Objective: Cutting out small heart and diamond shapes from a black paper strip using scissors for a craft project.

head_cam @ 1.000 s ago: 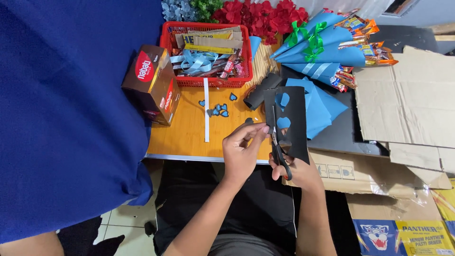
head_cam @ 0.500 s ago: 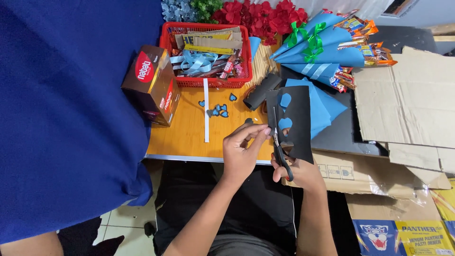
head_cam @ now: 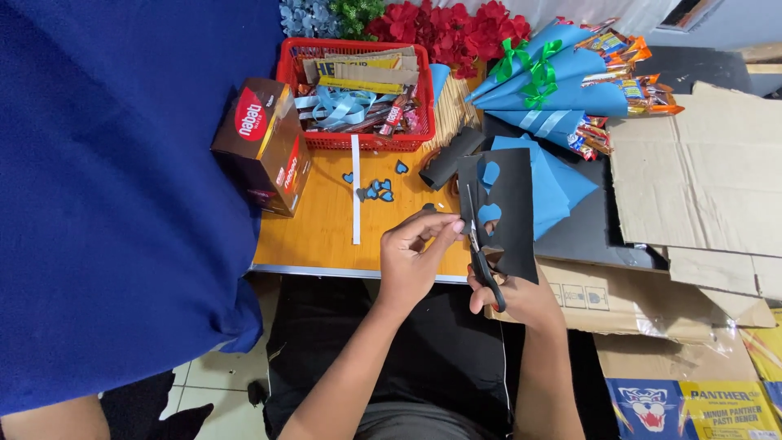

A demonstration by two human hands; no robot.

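My right hand (head_cam: 521, 295) grips black-handled scissors (head_cam: 481, 244), blades pointing up into a black paper sheet (head_cam: 507, 213) with heart-shaped holes showing blue behind. My left hand (head_cam: 415, 257) pinches the sheet's left edge beside the blades. Both hands hover over the near edge of a small orange wooden table (head_cam: 326, 236). Several small blue and dark cut-out hearts (head_cam: 376, 191) lie on the table past my left hand, next to a white paper strip (head_cam: 356, 189).
A red basket (head_cam: 358, 140) of ribbons and snack packs stands at the back, a brown snack box (head_cam: 262, 145) at the left. Blue paper cones (head_cam: 562, 90) with green bows, red flowers (head_cam: 456, 28), a black roll (head_cam: 450, 158), flat cardboard (head_cam: 700, 179) on the right. Blue cloth (head_cam: 114, 195) fills the left.
The black sheet has shifted slightly as the scissors work along it; my hands stay in nearly the same place.
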